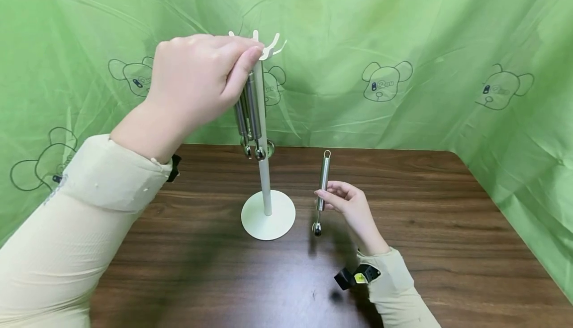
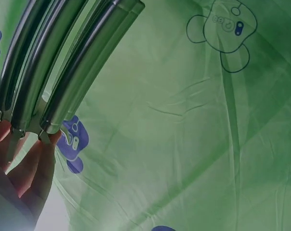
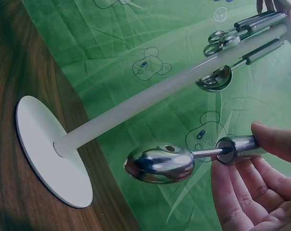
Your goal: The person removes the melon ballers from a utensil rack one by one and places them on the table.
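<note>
A white stand [image 1: 263,168] with a round base and upturned hooks on top stands upright on the table. My left hand [image 1: 201,71] is at its top, with thumb and curled fingers gripping the hooked rack. Several steel scoops [image 1: 253,109] hang from the hooks by their handles, partly behind that hand; their bowls [image 3: 216,79] show in the right wrist view. Right of the stand, my right hand [image 1: 351,203] pinches a steel melon baller [image 1: 324,176] between thumb and fingers, loop end up and bowl down. Its rounded bowl [image 3: 161,162] has a small hole.
A dark wood-grain table [image 1: 416,218] lies beneath everything. Green cloth [image 1: 331,44] with printed bear heads hangs behind and at both sides. A black wrist camera [image 1: 353,277] is strapped over the right sleeve.
</note>
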`<state>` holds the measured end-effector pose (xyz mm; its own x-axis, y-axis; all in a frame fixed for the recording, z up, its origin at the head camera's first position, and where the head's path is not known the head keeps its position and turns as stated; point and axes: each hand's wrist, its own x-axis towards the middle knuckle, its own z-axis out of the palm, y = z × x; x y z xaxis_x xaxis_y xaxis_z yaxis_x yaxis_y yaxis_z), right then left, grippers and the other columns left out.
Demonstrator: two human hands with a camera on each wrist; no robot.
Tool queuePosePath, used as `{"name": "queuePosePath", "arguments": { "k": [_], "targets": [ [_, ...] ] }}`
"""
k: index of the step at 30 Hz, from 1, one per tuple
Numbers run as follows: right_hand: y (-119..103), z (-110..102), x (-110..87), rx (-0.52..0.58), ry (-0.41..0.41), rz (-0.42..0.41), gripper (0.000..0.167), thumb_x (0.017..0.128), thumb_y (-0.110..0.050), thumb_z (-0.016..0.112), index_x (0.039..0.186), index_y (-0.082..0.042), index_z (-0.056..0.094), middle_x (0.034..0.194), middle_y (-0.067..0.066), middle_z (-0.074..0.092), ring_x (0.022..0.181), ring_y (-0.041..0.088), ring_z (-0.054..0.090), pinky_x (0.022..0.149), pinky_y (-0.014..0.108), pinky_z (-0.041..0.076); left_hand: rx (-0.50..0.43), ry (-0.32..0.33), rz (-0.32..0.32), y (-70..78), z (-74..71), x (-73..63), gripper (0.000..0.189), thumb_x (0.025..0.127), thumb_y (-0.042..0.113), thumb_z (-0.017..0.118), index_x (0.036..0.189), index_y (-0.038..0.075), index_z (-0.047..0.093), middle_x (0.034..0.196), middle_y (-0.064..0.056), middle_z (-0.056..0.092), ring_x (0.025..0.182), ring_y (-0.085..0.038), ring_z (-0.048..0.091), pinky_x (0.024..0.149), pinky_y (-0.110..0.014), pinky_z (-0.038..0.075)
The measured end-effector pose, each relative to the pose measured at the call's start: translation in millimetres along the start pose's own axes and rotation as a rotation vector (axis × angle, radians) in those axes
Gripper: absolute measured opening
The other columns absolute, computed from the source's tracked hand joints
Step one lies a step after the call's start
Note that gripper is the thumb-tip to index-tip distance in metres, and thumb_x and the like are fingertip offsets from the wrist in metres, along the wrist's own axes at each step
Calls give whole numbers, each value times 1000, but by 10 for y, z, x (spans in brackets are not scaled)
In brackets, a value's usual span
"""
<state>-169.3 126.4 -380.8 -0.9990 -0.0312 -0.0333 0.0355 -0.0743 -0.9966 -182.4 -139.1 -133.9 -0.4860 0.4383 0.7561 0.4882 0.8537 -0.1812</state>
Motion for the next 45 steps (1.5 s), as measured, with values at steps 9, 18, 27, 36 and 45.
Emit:
{"name": "queuePosePath", "arguments": {
  "k": [9,18,27,36,45],
  "targets": [
    [154,-2,34,-4,20,29,20,85,-1,72,105,1,66,81,-8,65,69,5,64,67,26,58,-103,-63,-78,-35,-15,-3,38,104,41,42,121,25,72,119,5,73,109,-26,64,63,-57,51],
    [305,-3,93,-24,34,51,28,85,-3,73,107,11,63,72,-8,66,61,7,64,62,27,57,-307,9,-70,-146,34,-41,29,100,36,55,114,22,75,114,2,75,110,-22,62,76,-50,51],
    [482,29,156,-71,15,87,28,86,-2,71,107,14,62,74,-4,66,60,9,63,60,28,57,-605,62,20,-320,159,-39,24,97,15,58,112,9,76,113,-8,74,106,-9,65,83,-13,48],
    [632,31,177,-89,-17,149,27,86,-2,70,105,15,63,75,0,67,60,11,65,56,26,58,-633,148,99,-359,264,-34,25,96,13,56,109,3,74,111,-13,74,109,-21,68,102,-25,47],
    [652,-4,178,-133,-28,169,29,87,-6,71,105,15,63,72,2,68,58,10,64,57,27,58,-641,184,103,-340,316,-19,23,97,14,58,108,3,75,112,-13,74,104,-29,68,105,-28,46]
  ]
}}
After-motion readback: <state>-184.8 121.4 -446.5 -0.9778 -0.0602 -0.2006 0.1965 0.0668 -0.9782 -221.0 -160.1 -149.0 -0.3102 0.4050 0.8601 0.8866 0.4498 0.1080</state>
